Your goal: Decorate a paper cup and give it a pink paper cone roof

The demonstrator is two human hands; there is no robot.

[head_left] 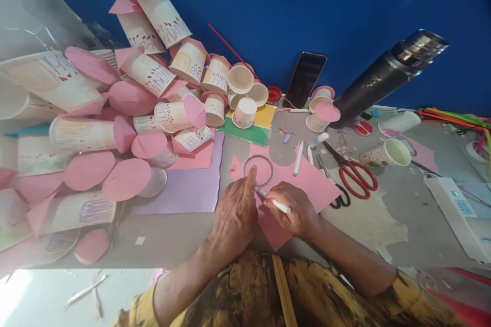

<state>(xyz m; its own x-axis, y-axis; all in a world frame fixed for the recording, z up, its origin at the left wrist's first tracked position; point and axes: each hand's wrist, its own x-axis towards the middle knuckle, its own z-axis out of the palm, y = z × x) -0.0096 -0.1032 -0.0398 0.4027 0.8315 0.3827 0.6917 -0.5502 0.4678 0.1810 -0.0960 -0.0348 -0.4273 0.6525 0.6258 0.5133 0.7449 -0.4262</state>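
Observation:
A thin round ring lies on a sheet of pink paper with cut-out, curved edges. My left hand rests on the paper's left side, its index finger stretched out and pressing on the ring's lower left. In my right hand is a white marker, gripped by closed fingers. The marker's tip touches or nearly touches the paper by the ring's lower edge, close to my left fingers. Another white marker lies on the paper above my right hand.
Decorated paper cups with pink paper tops crowd the left side. Purple paper lies beneath some. To the right are red-handled scissors, black-handled scissors, a patterned cup and a power strip. A phone and black flask stand behind.

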